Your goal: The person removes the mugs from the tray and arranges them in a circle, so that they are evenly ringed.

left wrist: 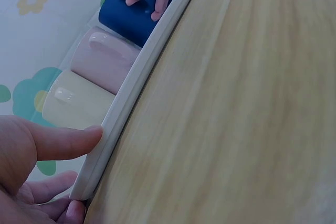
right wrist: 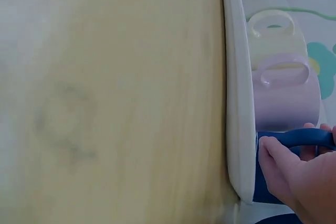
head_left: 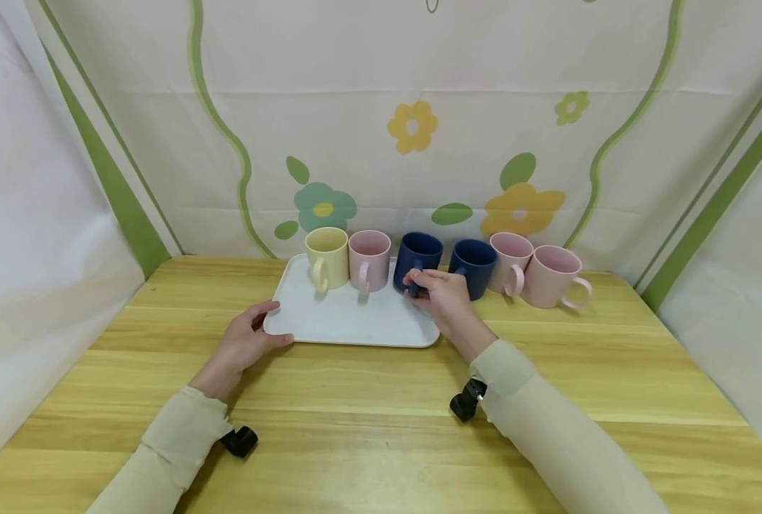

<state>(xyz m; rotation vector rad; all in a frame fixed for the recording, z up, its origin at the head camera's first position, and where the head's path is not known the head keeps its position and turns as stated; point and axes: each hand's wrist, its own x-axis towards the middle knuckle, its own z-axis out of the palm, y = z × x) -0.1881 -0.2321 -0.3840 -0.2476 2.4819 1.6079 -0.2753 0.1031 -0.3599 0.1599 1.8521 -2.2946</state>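
Note:
A white tray (head_left: 348, 321) lies on the table, bearing a yellow mug (head_left: 331, 260), a pink mug (head_left: 371, 264) and a dark blue mug (head_left: 413, 246) along its far side. At the tray's near left corner, my left hand (head_left: 244, 344) grips the rim, thumb on the near edge and fingers at the left side. My right hand (head_left: 443, 296) holds the handle of the blue mug, which stands upright at the tray's right end. In the right wrist view, the fingers (right wrist: 286, 166) curl about that blue handle (right wrist: 310, 137).
Right of the tray stand a second dark blue mug (head_left: 480, 275) and two pink mugs (head_left: 505, 268), (head_left: 544, 282) close together on the wooden table (head_left: 368, 428). Behind them hangs a white flower-print cloth (head_left: 355, 128). Similar cloth walls flank both sides.

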